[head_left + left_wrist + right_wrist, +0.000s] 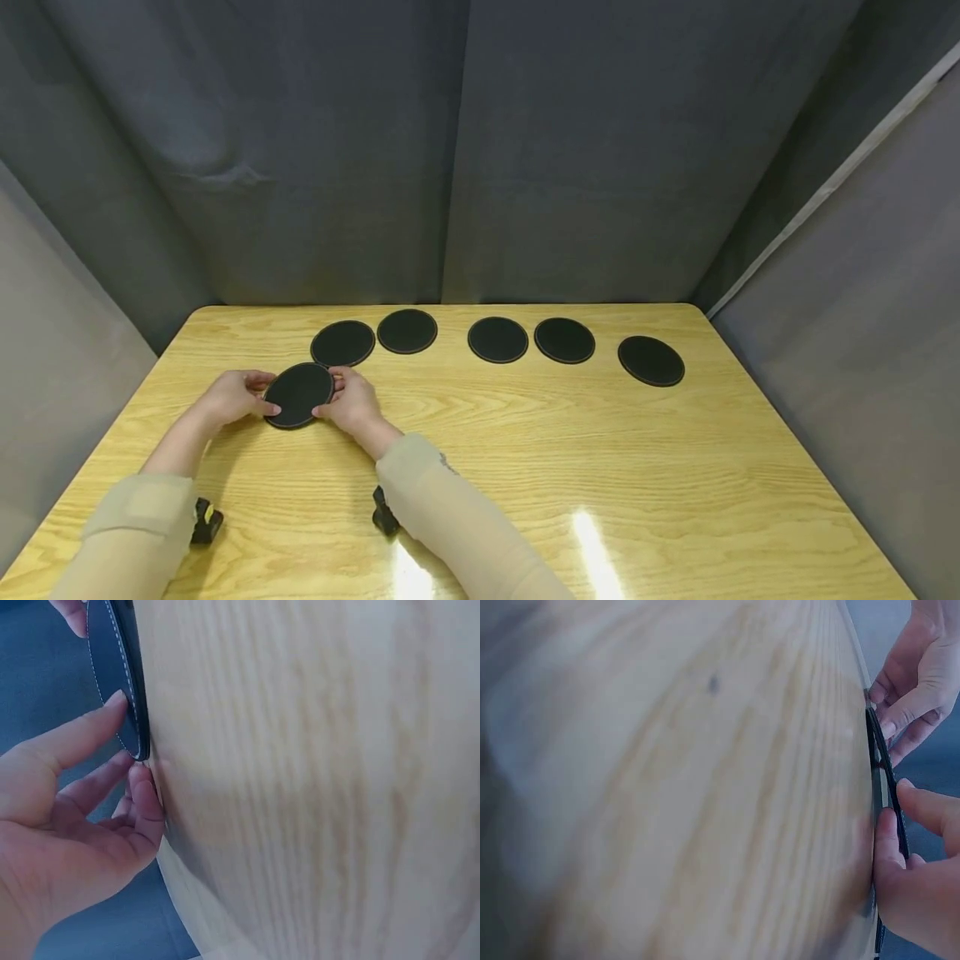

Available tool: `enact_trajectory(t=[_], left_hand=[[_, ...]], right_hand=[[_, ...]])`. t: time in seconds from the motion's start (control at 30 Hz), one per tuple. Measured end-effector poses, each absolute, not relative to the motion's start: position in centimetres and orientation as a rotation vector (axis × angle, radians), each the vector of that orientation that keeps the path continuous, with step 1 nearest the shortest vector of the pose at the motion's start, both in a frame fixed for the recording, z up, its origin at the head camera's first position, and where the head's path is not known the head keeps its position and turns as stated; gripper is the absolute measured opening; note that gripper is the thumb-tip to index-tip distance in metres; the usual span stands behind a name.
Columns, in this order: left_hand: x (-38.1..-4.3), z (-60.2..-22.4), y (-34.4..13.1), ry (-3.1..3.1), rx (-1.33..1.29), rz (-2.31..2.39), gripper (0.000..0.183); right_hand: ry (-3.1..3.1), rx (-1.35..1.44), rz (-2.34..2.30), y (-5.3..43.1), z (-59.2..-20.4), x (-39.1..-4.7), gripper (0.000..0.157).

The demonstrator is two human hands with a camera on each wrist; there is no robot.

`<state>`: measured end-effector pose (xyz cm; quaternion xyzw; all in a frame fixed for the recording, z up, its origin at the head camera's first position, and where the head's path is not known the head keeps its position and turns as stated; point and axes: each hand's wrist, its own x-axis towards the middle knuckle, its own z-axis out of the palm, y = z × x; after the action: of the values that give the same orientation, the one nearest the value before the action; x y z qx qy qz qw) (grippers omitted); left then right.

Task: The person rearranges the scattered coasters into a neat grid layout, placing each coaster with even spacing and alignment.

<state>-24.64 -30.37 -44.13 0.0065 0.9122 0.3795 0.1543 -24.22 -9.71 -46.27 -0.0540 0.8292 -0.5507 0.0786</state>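
A left hand [236, 398] and a right hand [352, 402] pinch opposite edges of a round black disc [300, 395], thumbs on its upper face, over the left part of a wood-grain counter [600, 450]. Light stitching rings the disc's rim. Beyond it, five similar discs [498, 339] line the far side, before a dark gray curtain [570, 167]. Beige sleeves [472, 525] cover both forearms.

Dark curtains [600, 167] hang right behind the wooden table [675, 492], paler grey drapes [862, 292] flank both sides, and light [597, 557] glares near its front!
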Motion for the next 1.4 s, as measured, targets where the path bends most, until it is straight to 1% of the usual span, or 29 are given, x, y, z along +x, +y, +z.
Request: enact_trajectory(t=[0.33,0.57,0.83,1.13,1.4], left_hand=[[-24.0,-43.8,-29.2,2.708,0.068,1.121,0.062],[-23.6,-43.4,-28.5,2.596,0.011,1.237,0.069],[-23.4,-42.8,-27.3,2.484,0.005,1.396,0.076],[-22.7,-41.2,-25.3,2.407,0.021,1.561,0.077],[-21.9,-39.5,-22.4,2.463,0.060,1.612,0.075]], right_hand=[[2.451,-0.172,-1.674,-8.4,-46.2,-24.2,0.067],[2.367,-0.161,-1.698,-7.7,-45.8,-24.1,0.070],[2.393,-0.264,-1.557,-5.7,-44.9,-24.8,0.078],[2.467,-0.396,-1.394,-2.9,-42.4,-24.7,0.082],[2.422,-0.481,-1.498,0.3,-40.8,-24.6,0.081]])
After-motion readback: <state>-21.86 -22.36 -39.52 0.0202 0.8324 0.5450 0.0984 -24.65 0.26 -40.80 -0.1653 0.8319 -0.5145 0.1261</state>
